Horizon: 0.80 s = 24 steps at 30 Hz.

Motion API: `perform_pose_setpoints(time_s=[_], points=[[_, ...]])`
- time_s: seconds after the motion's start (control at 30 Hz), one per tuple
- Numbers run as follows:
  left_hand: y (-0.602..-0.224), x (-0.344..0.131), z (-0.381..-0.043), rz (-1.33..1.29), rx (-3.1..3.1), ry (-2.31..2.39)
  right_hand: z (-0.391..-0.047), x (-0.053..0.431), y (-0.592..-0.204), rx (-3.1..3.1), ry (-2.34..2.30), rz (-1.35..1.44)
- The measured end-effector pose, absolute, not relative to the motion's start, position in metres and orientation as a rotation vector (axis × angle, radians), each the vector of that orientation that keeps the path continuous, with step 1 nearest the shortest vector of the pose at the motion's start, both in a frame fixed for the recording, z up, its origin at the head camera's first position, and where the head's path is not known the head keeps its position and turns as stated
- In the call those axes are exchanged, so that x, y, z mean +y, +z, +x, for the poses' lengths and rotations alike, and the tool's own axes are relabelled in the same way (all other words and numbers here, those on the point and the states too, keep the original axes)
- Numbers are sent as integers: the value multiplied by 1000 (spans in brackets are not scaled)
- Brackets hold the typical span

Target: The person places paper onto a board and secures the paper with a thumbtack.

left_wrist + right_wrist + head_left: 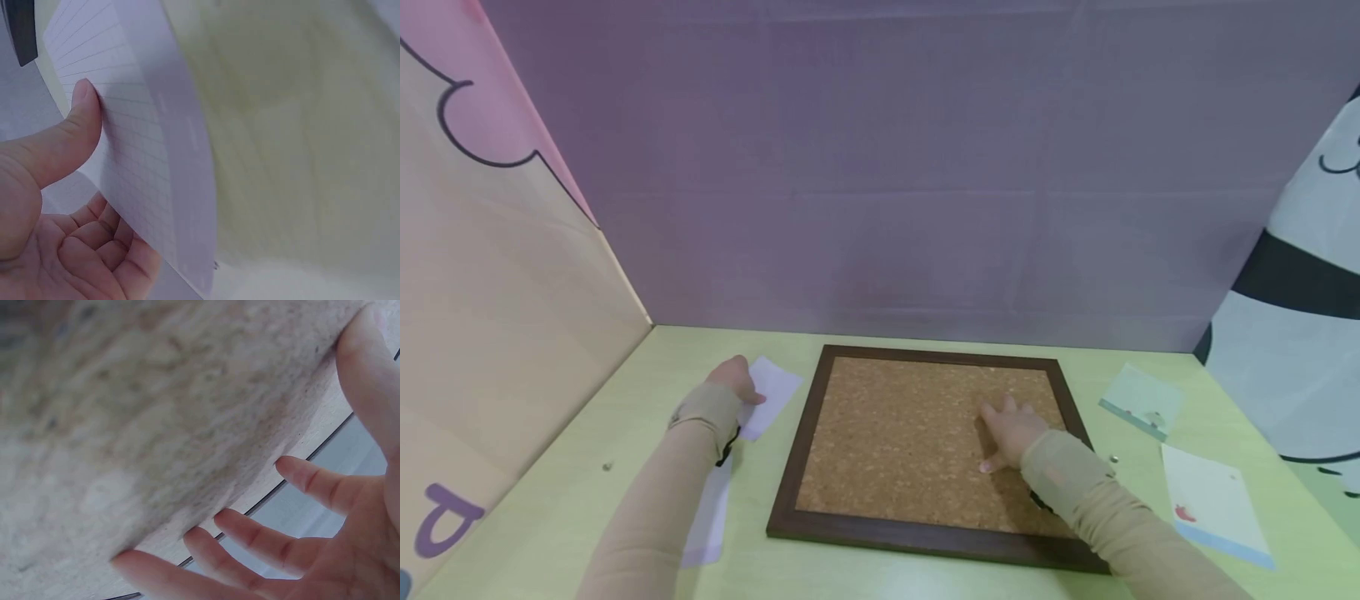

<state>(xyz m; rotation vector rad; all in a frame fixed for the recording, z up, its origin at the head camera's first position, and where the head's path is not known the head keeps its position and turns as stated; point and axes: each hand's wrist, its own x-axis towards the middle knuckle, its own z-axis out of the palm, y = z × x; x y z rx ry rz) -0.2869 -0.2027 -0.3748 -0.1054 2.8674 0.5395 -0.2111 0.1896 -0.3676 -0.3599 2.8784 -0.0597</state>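
My left hand (735, 379) pinches a lilac sheet of lined notepaper (772, 389) to the left of the corkboard. In the left wrist view the thumb (84, 112) lies over the ruled face of the paper (134, 125), and the other fingers are curled at its edge, partly hidden. A brown-framed corkboard (902, 433) lies flat on the table. On its right part my right hand (1013, 432) rests with fingers spread. The right wrist view shows those fingertips (128, 559) touching the cork surface (156, 425), holding nothing.
Another lilac sheet (706, 521) lies partly under the left forearm. Right of the board are a pale green sheet (1142, 402) and a white sheet with a blue edge (1213, 500). Small pins or studs (607, 467) sit on the table. A purple backdrop (880, 183) stands behind.
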Motion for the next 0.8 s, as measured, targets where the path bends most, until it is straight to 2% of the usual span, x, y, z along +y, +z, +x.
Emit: perform_pose_setpoints(time_s=[0.8], points=[[-394,-224,-307,-82,2924,578,-208,188,-367,2896,-59,-359]])
